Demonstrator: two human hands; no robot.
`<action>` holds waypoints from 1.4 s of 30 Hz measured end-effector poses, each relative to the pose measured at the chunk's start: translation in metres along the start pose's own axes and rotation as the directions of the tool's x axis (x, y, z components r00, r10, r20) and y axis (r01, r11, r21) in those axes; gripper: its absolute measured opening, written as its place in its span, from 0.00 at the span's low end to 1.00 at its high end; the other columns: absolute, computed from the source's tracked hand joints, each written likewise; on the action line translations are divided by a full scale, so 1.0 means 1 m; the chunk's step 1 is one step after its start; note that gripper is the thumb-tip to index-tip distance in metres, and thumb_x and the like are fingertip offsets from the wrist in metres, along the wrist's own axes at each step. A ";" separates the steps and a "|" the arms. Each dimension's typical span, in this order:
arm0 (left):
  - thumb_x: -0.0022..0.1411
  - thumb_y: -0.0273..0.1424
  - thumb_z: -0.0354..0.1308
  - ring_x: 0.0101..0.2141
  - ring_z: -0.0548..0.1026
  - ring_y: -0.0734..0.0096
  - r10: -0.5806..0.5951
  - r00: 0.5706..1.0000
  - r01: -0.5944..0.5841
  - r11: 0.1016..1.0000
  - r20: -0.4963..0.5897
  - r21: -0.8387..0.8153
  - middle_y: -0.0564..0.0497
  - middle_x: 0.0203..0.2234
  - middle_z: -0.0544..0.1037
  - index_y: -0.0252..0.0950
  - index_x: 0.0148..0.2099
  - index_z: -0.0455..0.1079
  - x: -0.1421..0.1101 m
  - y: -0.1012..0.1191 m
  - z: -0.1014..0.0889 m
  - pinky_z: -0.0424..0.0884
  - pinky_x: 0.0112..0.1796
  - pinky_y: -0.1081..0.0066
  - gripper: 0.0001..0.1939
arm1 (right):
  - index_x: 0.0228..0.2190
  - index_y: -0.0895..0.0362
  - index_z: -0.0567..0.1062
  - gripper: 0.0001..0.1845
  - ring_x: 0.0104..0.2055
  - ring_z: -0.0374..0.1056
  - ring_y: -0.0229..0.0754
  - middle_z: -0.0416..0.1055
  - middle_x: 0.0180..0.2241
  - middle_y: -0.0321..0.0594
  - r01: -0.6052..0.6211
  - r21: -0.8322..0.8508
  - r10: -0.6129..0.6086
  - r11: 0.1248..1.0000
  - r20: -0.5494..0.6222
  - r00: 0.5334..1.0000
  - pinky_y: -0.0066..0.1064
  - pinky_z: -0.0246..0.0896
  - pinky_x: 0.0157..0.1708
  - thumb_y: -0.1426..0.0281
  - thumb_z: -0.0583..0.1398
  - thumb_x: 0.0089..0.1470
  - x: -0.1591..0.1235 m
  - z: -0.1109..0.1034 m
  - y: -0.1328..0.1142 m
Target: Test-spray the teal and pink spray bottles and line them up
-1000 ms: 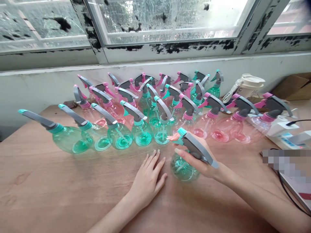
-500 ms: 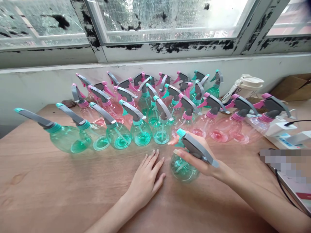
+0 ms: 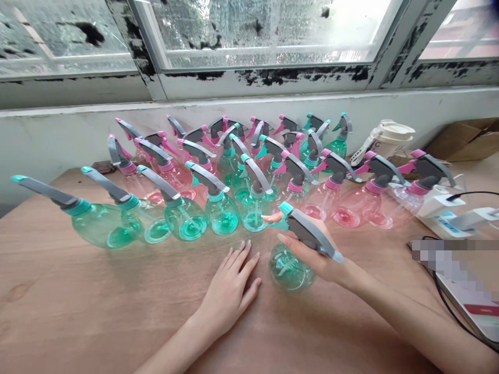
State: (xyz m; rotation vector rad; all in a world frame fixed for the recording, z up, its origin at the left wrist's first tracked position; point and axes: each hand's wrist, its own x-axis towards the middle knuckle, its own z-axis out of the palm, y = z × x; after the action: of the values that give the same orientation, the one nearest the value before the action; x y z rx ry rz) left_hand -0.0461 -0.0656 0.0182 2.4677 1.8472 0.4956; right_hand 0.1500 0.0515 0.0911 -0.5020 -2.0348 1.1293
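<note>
My right hand (image 3: pixel 317 259) is wrapped around the neck of a green spray bottle (image 3: pixel 290 270) with a grey and turquoise trigger head. The bottle is upright, low over the table or standing on it; I cannot tell which. Its round see-through body shows below my fingers, and the index finger reaches out by the trigger. My left hand (image 3: pixel 230 291) lies flat on the wooden table (image 3: pixel 117 311), fingers stretched out, left of that bottle and apart from it. Just beyond my hands stands a row of spray bottles, among them a green one (image 3: pixel 222 215) and a pink one (image 3: pixel 351 208).
Several more pink and green spray bottles crowd behind that row, up to the wall below the window. At the right are a lidded white cup (image 3: pixel 390 137), a brown cardboard box (image 3: pixel 463 140), a power strip (image 3: pixel 448 221) with cables and a flat device (image 3: pixel 479 311), partly blurred out.
The view has shifted slightly, moving everything a little left. My right index finger sticks out a bit farther by the trigger. My left hand stays flat on the table.
</note>
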 end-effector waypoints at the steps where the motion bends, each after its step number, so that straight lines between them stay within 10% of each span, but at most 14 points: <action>1: 0.70 0.34 0.51 0.64 0.58 0.54 0.001 1.000 -0.001 1.000 0.002 0.001 0.39 0.64 0.61 0.35 0.64 0.61 0.000 0.000 0.000 0.60 0.61 0.49 0.22 | 0.49 0.52 0.71 0.15 0.21 0.50 0.33 0.58 0.24 0.29 0.000 0.013 0.000 1.000 0.000 1.000 0.27 0.53 0.23 0.71 0.56 0.60 -0.001 0.000 0.000; 23: 0.70 0.34 0.51 0.63 0.60 0.52 0.006 1.000 -0.006 1.000 -0.005 -0.007 0.38 0.63 0.63 0.35 0.63 0.62 0.000 -0.002 0.001 0.60 0.60 0.48 0.22 | 0.32 0.55 0.70 0.04 0.28 0.66 0.37 0.68 0.27 0.35 0.102 -0.049 -0.103 0.994 -0.021 0.995 0.29 0.63 0.31 0.68 0.60 0.59 0.003 0.000 -0.007; 42: 0.70 0.35 0.50 0.64 0.60 0.53 0.002 1.000 -0.003 1.000 -0.020 -0.026 0.39 0.64 0.62 0.35 0.63 0.62 0.000 -0.002 0.002 0.60 0.61 0.49 0.22 | 0.49 0.52 0.71 0.15 0.28 0.66 0.39 0.66 0.29 0.36 0.005 0.069 -0.004 0.998 -0.015 1.000 0.35 0.71 0.37 0.66 0.59 0.60 -0.007 0.003 0.004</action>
State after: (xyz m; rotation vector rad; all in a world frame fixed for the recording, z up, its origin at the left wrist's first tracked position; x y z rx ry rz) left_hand -0.0476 -0.0645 0.0164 2.4580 1.8325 0.5422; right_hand 0.1516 0.0472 0.0840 -0.4705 -1.9758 1.1851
